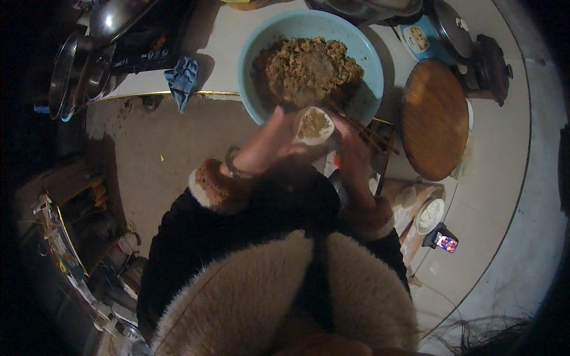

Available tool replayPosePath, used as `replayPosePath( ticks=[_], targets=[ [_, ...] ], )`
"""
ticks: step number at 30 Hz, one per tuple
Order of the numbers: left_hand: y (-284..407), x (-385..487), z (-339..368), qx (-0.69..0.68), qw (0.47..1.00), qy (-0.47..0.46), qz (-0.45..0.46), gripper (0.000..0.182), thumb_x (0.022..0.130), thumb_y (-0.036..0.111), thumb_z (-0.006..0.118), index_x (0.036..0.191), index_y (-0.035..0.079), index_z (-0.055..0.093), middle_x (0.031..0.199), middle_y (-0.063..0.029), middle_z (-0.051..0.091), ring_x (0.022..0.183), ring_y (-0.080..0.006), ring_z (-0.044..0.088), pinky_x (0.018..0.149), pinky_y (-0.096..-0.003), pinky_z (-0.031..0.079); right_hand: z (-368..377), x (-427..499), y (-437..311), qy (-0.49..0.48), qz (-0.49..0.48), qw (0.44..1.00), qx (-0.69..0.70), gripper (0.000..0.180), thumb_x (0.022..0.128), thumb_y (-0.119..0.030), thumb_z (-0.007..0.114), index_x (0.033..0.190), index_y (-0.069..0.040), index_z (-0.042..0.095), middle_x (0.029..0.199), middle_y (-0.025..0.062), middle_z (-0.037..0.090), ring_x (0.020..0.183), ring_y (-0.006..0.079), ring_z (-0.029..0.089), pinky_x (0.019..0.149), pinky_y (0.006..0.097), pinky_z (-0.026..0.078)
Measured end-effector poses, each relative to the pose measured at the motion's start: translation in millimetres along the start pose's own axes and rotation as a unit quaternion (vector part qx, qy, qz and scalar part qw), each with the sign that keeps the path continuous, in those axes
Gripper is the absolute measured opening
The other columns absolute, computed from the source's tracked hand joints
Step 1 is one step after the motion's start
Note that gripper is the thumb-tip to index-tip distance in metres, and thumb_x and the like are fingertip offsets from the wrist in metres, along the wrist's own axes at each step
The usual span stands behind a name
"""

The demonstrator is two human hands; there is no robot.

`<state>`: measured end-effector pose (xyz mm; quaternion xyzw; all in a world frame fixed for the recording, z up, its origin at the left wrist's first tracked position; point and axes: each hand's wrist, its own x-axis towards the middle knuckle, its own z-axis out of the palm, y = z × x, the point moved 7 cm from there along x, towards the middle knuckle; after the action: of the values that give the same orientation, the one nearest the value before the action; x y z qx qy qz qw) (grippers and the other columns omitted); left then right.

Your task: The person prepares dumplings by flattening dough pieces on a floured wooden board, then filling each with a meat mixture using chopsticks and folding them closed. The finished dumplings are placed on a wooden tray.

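A round dough wrapper (328, 132) with brownish filling spread on it sits between my hands, just in front of the light-blue basin (250, 53). My left hand (267, 149) holds it from the left, thumb raised and fingers beneath. At its right edge are the fingers of my right hand (354, 149), which also grip it; blur hides the exact finger contact. Chopped filling (314, 71) is heaped in the basin. A pair of chopsticks (378, 141) slants across the basin's near right rim, partly behind my right hand.
To the right, a round wooden board (434, 120) leans beside a blue appliance (416, 38). Nearer me are a bowl of white flour (430, 216) and a phone (446, 243). A blue cloth (182, 80) hangs over the counter edge, near pans (71, 75) on the left.
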<state>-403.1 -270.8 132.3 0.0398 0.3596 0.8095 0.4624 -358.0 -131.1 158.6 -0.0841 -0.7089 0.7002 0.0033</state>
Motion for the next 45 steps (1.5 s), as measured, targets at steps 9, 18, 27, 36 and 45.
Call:
replayPosePath(
  ticks=[9,18,27,36,45],
  targets=[
    [75,-75,98,0.032,0.959,-0.255,-0.121,0.081,0.088,0.003,0.056,0.153,0.002,0.008,0.146,-0.0181,0.035,0.109,-0.0236,0.056,0.079,-0.0317,0.049,-41,-34,-63,0.014,-0.07,0.997,-0.001,0.057,0.102,-0.046,0.033,0.114,0.003,0.06,0.118,0.0211,0.061,0.111,0.0287,0.057,0.095,0.04,0.043],
    [108,-38,121,0.076,0.877,-0.475,-0.019,0.08,0.088,-0.005,0.054,0.153,-0.003,0.007,0.134,-0.018,0.049,0.072,-0.017,0.06,0.065,-0.0298,0.05,-45,-35,-36,0.013,0.056,0.996,0.063,0.048,0.1,-0.038,0.038,0.111,0.002,0.062,0.111,0.015,0.063,0.107,0.0236,0.057,0.096,0.0352,0.04],
    [80,-54,77,0.081,0.949,-0.263,-0.151,0.077,0.087,-0.006,0.053,0.153,0.005,0.015,0.146,-0.0194,0.039,0.096,-0.0197,0.06,0.069,-0.0268,0.051,-89,-63,110,0.056,0.26,0.957,-0.116,0.033,0.087,-0.015,0.07,0.115,0.002,0.062,0.107,0.0097,0.066,0.097,0.019,0.063,0.084,0.031,0.05],
    [-8,-20,-22,-0.071,0.995,0.032,-0.059,0.071,0.091,0.041,0.057,0.143,-0.001,0.033,0.139,-0.016,0.048,0.127,-0.0271,0.047,0.107,-0.0406,0.037,-78,20,39,0.168,-0.053,0.97,-0.165,0.028,0.086,-0.008,0.071,0.112,-0.004,0.063,0.102,0.0054,0.066,0.088,0.016,0.064,0.076,0.0294,0.052],
    [-9,-5,-21,-0.176,0.981,0.072,-0.046,0.092,0.092,0.072,0.032,0.146,-0.002,0.03,0.145,-0.0167,0.043,0.135,-0.0277,0.04,0.113,-0.0401,0.031,-84,31,-10,0.104,0.087,0.973,-0.185,0.019,0.095,-0.019,0.059,0.097,-0.002,0.069,0.091,0.004,0.065,0.086,0.0113,0.058,0.082,0.0252,0.045]
  ],
)
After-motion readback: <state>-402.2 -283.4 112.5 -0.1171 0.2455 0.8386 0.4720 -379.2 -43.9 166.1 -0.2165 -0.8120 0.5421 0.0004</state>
